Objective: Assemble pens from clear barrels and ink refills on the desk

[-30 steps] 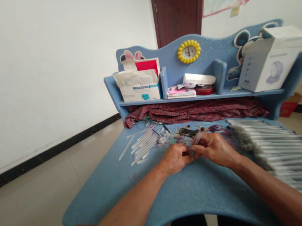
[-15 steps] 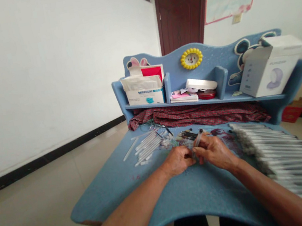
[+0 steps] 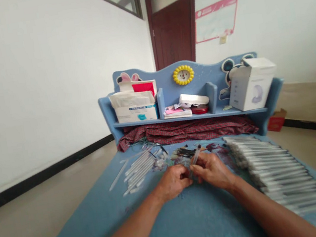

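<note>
My right hand point(image 3: 214, 169) is closed around a clear pen point(image 3: 196, 155), which slants upward with its black end at the top. Fingertips of my left hand point(image 3: 172, 181) are pinched together right beside the pen's lower end; what sits between them is hidden. To the left lie several clear pen barrels point(image 3: 140, 171) in a loose pile. Behind my hands are thin black pen parts point(image 3: 185, 152) and small clear pieces point(image 3: 159, 162). Many clear pens with dark ends point(image 3: 279, 173) lie side by side in a long row on the right.
A blue desk point(image 3: 103, 224) carries everything. Bunched checked cloth point(image 3: 184, 130) lies along its back, under a shelf holding a mask box point(image 3: 135, 113), a white case point(image 3: 193, 99), a red round tin point(image 3: 200, 109) and a white carton point(image 3: 251, 86). A yellow flower clock point(image 3: 183, 75) is above.
The camera view has shifted, so the desk and hands appear further left and slightly lower. Both hands keep together at the pen, with the same grip.
</note>
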Tool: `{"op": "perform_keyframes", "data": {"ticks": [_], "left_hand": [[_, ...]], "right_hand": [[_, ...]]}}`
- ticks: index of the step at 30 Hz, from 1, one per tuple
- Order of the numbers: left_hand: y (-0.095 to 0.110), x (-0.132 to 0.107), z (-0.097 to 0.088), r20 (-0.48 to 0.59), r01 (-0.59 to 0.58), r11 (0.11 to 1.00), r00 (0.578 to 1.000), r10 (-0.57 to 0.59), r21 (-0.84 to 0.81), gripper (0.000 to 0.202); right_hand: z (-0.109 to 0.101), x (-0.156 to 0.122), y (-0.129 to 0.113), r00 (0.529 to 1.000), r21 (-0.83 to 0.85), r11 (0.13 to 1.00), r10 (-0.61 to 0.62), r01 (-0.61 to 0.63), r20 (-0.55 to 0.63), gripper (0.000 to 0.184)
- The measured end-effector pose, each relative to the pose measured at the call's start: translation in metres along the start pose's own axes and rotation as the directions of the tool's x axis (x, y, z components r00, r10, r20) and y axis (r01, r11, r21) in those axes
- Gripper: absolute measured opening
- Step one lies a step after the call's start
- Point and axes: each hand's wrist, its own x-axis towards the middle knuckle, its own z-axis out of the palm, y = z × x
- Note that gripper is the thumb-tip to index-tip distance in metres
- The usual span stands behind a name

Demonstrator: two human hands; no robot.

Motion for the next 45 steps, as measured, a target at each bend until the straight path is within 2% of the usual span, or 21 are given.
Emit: {"op": "perform_keyframes", "data": {"ticks": [3, 6, 8, 11, 15, 20, 25, 30, 33, 36, 40, 45], "left_hand": [[-0.001, 0.004, -0.002, 0.005, 0.041, 0.999, 0.999, -0.041, -0.026, 0.009], [0.0, 0.007, -0.006, -0.004, 0.07, 0.998, 0.998, -0.07, 0.01, 0.008], [0.001, 0.007, -0.007, -0.019, 0.068, 0.997, 0.997, -0.068, 0.019, 0.01], [0.002, 0.006, -0.008, -0.025, 0.053, 0.998, 0.998, -0.053, 0.015, 0.014], [0.004, 0.007, -0.009, -0.021, 0.06, 0.997, 0.998, -0.059, 0.048, 0.013], [0.004, 0.008, -0.011, 0.011, 0.059, 0.995, 0.998, -0.06, 0.081, 0.016], [0.01, 0.006, -0.014, 0.029, 0.092, 0.994, 0.995, -0.094, 0.056, 0.03], [0.019, 0.004, -0.019, 0.11, 0.09, 0.995, 0.99, -0.093, 0.039, 0.036], [0.019, 0.005, -0.02, 0.149, 0.089, 0.995, 0.984, -0.095, 0.043, 0.037], [0.018, 0.005, -0.018, 0.14, 0.08, 0.994, 0.986, -0.09, 0.077, 0.037], [0.02, 0.006, -0.015, 0.122, 0.053, 0.993, 0.99, -0.066, 0.109, 0.035], [0.021, 0.007, -0.014, 0.108, 0.046, 0.99, 0.992, -0.061, 0.13, 0.032]], "right_hand": [[-0.002, 0.002, 0.001, 0.995, -0.306, 0.951, -0.061, 0.033, -0.082, 0.022], [-0.003, 0.003, -0.002, 0.988, -0.613, 0.79, -0.1, 0.005, -0.121, 0.035], [-0.002, 0.002, -0.007, 0.983, -0.735, 0.676, -0.168, 0.055, -0.081, 0.031], [0.0, -0.001, -0.015, 0.975, -0.836, 0.521, -0.209, 0.175, 0.073, 0.015], [0.001, -0.002, -0.022, 0.976, -0.898, 0.383, -0.114, 0.214, 0.184, 0.022], [-0.001, 0.001, -0.028, 0.979, -0.92, 0.336, -0.026, 0.2, 0.203, 0.02], [-0.009, 0.004, -0.039, 0.989, -0.933, 0.338, 0.043, 0.12, 0.143, 0.02], [-0.033, -0.004, -0.07, 0.985, -0.957, 0.289, 0.164, 0.001, 0.051, 0.022], [-0.058, -0.024, -0.09, 0.981, -0.97, 0.242, 0.193, -0.023, 0.025, 0.024], [-0.086, -0.057, -0.094, 0.965, -0.978, 0.195, 0.263, -0.077, -0.023, 0.021], [-0.119, -0.106, -0.073, 0.88, -0.965, 0.119, 0.448, -0.235, -0.159, 0.02], [-0.135, -0.141, -0.047, 0.83, -0.945, 0.085, 0.508, -0.315, -0.231, 0.02]]}}
